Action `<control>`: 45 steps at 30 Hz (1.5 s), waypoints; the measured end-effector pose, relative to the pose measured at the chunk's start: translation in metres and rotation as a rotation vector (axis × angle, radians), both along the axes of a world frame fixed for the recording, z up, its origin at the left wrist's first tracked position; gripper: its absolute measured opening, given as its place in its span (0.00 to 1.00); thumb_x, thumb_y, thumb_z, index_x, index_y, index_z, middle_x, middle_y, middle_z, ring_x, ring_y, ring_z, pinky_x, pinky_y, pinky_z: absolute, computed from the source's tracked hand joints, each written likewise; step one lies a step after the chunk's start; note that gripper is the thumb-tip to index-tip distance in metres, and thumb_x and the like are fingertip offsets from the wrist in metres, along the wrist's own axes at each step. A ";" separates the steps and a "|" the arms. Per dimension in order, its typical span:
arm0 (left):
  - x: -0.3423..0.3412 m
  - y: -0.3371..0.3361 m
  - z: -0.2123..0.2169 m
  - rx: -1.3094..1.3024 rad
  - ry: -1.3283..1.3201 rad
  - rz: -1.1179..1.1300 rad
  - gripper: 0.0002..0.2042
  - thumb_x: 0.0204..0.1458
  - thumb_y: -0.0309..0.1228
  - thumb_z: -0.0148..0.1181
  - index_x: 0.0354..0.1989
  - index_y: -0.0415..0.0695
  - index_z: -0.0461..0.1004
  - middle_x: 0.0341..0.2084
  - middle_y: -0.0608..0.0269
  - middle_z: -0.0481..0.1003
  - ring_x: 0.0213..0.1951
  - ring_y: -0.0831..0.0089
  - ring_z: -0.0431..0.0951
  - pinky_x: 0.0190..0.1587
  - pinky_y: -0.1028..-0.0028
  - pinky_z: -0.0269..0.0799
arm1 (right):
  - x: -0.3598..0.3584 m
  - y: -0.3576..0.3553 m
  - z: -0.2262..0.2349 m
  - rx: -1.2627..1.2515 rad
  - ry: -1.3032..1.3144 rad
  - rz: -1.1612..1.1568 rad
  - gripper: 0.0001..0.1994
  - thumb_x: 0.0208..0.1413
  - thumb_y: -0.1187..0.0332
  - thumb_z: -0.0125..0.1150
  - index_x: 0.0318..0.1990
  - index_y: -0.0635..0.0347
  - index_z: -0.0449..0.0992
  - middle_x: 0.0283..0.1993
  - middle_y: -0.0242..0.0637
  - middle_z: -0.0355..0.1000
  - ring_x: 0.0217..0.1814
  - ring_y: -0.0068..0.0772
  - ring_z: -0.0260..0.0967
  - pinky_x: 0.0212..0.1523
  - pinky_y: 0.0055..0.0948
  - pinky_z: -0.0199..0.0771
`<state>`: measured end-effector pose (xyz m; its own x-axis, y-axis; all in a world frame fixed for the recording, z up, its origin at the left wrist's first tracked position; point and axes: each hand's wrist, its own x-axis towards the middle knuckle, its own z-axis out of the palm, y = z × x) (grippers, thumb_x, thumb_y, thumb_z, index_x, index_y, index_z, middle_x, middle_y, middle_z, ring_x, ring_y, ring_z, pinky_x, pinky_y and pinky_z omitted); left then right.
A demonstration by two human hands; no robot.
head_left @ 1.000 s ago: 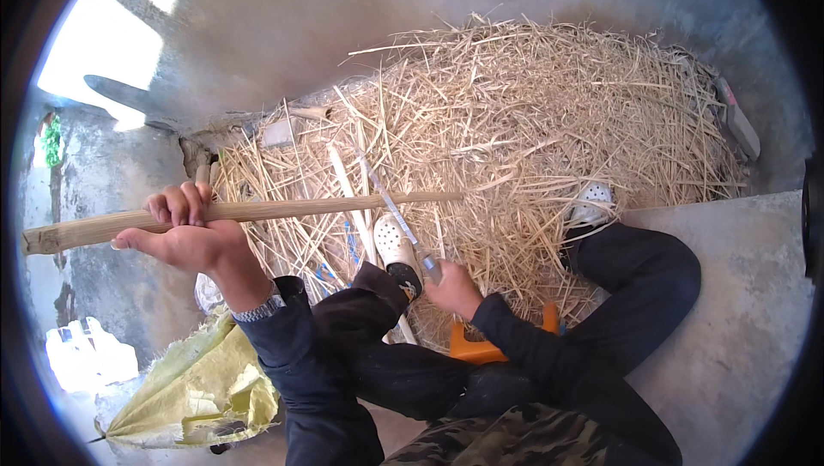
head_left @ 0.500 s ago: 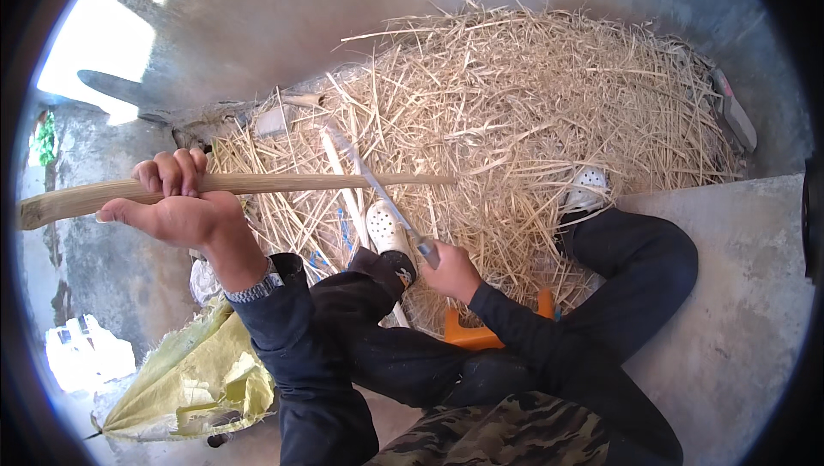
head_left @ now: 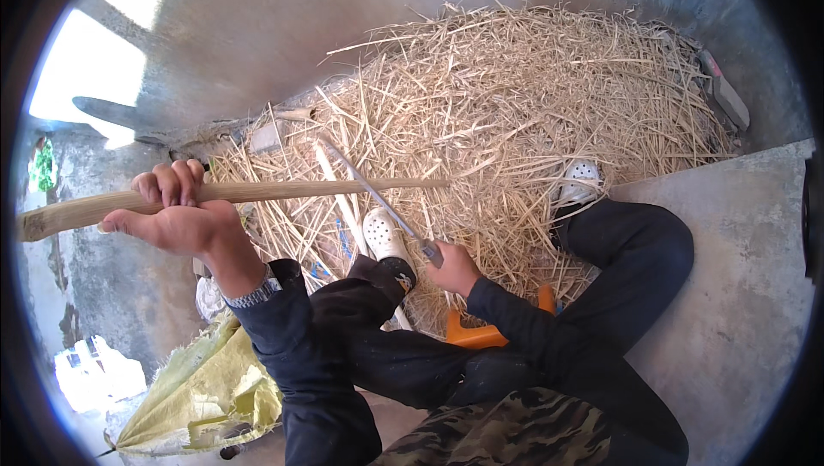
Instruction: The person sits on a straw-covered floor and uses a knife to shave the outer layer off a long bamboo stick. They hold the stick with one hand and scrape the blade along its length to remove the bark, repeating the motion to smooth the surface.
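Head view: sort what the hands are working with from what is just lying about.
In hand:
- left hand grips the long wooden pole
- right hand holds the long knife against it
- straw pile beneath

Lying about:
- yellow sack
- orange stool
- grey sandal at the pile's far edge

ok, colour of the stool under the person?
Orange stool, partly hidden by the legs; seen in the head view.
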<state>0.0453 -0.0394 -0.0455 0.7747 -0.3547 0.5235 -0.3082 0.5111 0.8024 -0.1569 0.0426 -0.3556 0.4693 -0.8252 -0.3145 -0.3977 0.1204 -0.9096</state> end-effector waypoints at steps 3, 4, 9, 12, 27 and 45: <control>-0.013 -0.001 0.002 -0.017 0.017 -0.028 0.30 0.54 0.68 0.25 0.18 0.52 0.49 0.09 0.74 0.48 0.12 0.82 0.46 0.19 0.81 0.49 | 0.003 0.002 -0.015 -0.049 0.009 -0.053 0.13 0.43 0.67 0.58 0.36 0.65 0.74 0.29 0.54 0.73 0.34 0.56 0.72 0.36 0.43 0.72; -0.019 -0.004 0.003 -0.019 0.025 -0.048 0.30 0.55 0.67 0.25 0.19 0.52 0.49 0.09 0.74 0.48 0.13 0.81 0.46 0.20 0.80 0.50 | -0.002 0.011 -0.065 -0.013 0.061 -0.115 0.13 0.43 0.67 0.58 0.36 0.66 0.74 0.29 0.54 0.73 0.34 0.56 0.72 0.36 0.42 0.72; -0.019 -0.006 0.008 -0.044 0.044 -0.050 0.30 0.55 0.67 0.28 0.19 0.52 0.49 0.09 0.74 0.48 0.13 0.81 0.46 0.20 0.80 0.48 | -0.027 0.001 -0.138 0.259 0.206 -0.129 0.12 0.43 0.67 0.58 0.35 0.66 0.74 0.32 0.54 0.74 0.36 0.55 0.72 0.38 0.42 0.72; -0.005 -0.001 0.001 -0.048 0.031 -0.061 0.30 0.54 0.67 0.29 0.19 0.52 0.50 0.09 0.74 0.49 0.13 0.82 0.46 0.18 0.82 0.46 | -0.009 0.005 -0.067 0.111 0.124 -0.053 0.13 0.42 0.67 0.59 0.35 0.66 0.74 0.32 0.53 0.74 0.37 0.53 0.73 0.38 0.41 0.72; -0.007 0.001 0.001 -0.044 0.074 -0.058 0.29 0.56 0.66 0.28 0.20 0.51 0.51 0.10 0.73 0.49 0.13 0.81 0.48 0.21 0.81 0.48 | -0.013 0.003 -0.050 0.166 0.021 -0.102 0.11 0.43 0.69 0.56 0.35 0.64 0.72 0.26 0.52 0.72 0.32 0.54 0.72 0.33 0.43 0.70; -0.014 0.015 0.003 -0.039 0.036 -0.125 0.29 0.55 0.66 0.28 0.21 0.51 0.52 0.10 0.73 0.49 0.13 0.81 0.49 0.22 0.80 0.50 | -0.011 -0.002 -0.017 -0.032 0.097 0.023 0.15 0.42 0.66 0.59 0.37 0.65 0.75 0.32 0.53 0.74 0.40 0.53 0.74 0.42 0.41 0.73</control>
